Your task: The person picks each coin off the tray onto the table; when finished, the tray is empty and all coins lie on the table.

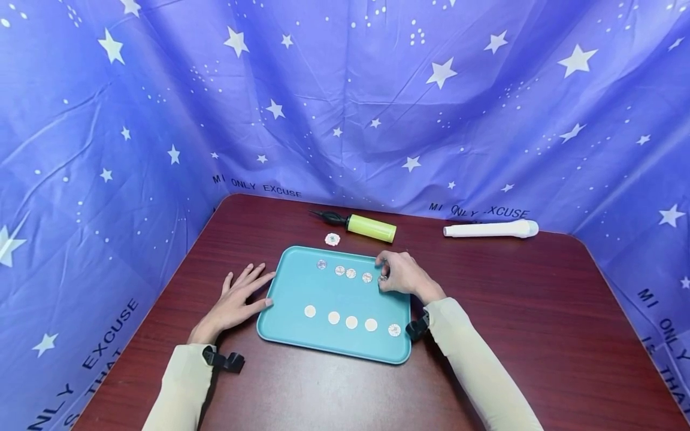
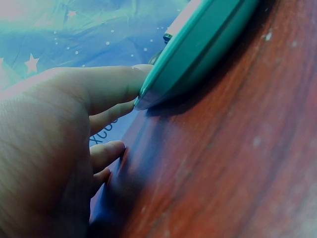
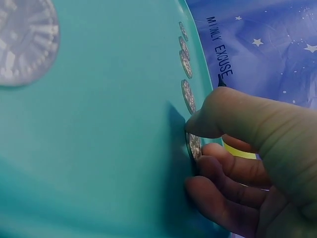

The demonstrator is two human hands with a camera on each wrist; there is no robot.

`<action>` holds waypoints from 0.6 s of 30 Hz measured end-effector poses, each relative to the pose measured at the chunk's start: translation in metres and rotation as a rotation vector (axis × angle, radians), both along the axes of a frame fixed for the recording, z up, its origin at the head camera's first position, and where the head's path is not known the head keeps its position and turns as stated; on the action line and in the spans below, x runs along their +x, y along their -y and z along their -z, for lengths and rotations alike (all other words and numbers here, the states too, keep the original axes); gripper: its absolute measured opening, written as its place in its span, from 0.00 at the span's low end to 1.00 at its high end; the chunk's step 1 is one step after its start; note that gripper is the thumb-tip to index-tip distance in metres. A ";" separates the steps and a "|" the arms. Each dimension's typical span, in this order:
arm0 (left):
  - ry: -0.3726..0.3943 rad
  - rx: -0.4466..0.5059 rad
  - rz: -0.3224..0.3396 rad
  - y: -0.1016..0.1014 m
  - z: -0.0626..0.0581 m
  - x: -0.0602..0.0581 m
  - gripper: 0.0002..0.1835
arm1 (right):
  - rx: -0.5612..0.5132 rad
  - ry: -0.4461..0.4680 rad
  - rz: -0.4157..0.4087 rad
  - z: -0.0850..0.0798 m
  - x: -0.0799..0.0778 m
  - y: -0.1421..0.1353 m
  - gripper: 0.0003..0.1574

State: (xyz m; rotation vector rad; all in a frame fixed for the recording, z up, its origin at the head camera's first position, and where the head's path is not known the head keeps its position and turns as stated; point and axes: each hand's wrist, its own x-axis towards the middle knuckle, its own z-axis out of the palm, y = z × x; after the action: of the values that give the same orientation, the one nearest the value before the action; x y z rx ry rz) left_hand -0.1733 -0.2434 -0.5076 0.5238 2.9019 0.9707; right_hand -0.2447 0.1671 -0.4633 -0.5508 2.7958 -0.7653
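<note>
A turquoise tray (image 1: 288,326) lies on the table, bearing two rows of small round discs. My right hand (image 1: 404,275) is over the tray's back right part. In the right wrist view its thumb and fingers pinch a patterned disc (image 3: 194,147) low over the tray, at the near end of the back row. Other patterned discs (image 1: 351,273) continue that row to the left. The front row has plain whitish discs (image 1: 351,322) and a patterned disc (image 1: 395,330) at its right end. My left hand (image 1: 234,304) lies spread at the tray's left edge, thumb and forefinger against the rim.
Behind the tray lie a white scalloped piece (image 1: 332,239) and a yellow-green hand pump (image 1: 372,228) with a black nozzle. A white stick-shaped object (image 1: 490,229) lies at the back right. A blue star-printed curtain (image 1: 345,108) hangs around the dark red table (image 1: 512,323).
</note>
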 end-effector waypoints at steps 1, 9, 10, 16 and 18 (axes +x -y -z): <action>-0.001 0.001 0.001 0.000 0.000 0.000 0.36 | -0.001 0.001 0.003 0.000 0.000 0.000 0.24; -0.005 0.001 0.001 0.000 0.001 0.000 0.36 | -0.030 -0.010 0.015 0.000 0.002 -0.003 0.25; -0.005 -0.001 0.001 -0.001 0.001 0.000 0.36 | -0.031 -0.023 0.012 0.000 0.002 -0.004 0.25; -0.003 0.006 0.005 -0.001 0.001 0.000 0.35 | -0.035 -0.132 0.008 0.000 0.000 -0.008 0.18; -0.002 0.009 0.003 0.000 0.001 0.000 0.35 | -0.042 -0.147 -0.004 0.000 -0.001 -0.007 0.18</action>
State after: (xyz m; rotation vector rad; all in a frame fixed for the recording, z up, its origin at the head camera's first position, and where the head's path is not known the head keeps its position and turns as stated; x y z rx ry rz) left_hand -0.1729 -0.2431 -0.5083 0.5294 2.8995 0.9842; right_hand -0.2457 0.1741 -0.4634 -0.6445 2.9171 -0.8155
